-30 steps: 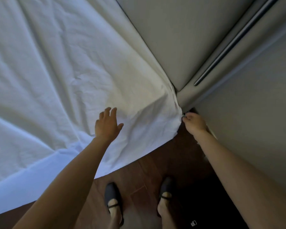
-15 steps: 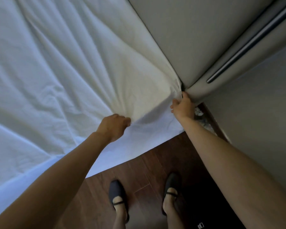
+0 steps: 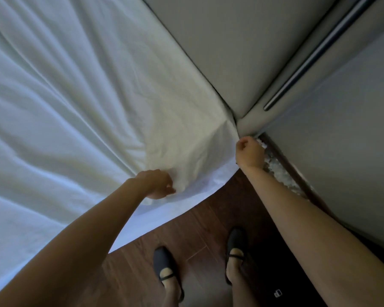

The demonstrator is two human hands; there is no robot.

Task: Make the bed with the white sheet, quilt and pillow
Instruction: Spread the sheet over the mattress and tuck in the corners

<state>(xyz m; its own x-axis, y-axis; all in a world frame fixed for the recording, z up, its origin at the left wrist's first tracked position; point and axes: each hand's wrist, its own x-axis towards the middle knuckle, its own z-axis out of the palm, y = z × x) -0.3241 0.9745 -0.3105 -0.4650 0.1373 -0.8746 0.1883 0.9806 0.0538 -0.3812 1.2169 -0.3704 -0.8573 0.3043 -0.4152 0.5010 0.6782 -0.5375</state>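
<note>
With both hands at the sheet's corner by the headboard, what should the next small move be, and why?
Probably tuck the corner down. The right hand grips the white sheet at the headboard; the left hand bunches it at the edge, and loose fabric hangs over the wooden floor.

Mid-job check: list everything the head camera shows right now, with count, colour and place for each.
white sheet: one, white, creased, spread over the bed, its corner hanging over the floor edge.
headboard: one, grey padded panel, top centre, meeting the sheet's corner.
dark strip: one, black, thin, running diagonally at upper right.
wall: one, grey, right side.
floor: dark brown wood boards, bottom centre.
white debris: a pale scattered patch along the skirting at the wall's foot; what it is I cannot tell.
small white mark: one, on the dark floor, bottom right; unclear.
shoes: two, dark strapped flats, bottom centre.
left hand: one, gripping a bunch of sheet.
right hand: one, curled at the sheet's corner by the headboard.
</note>
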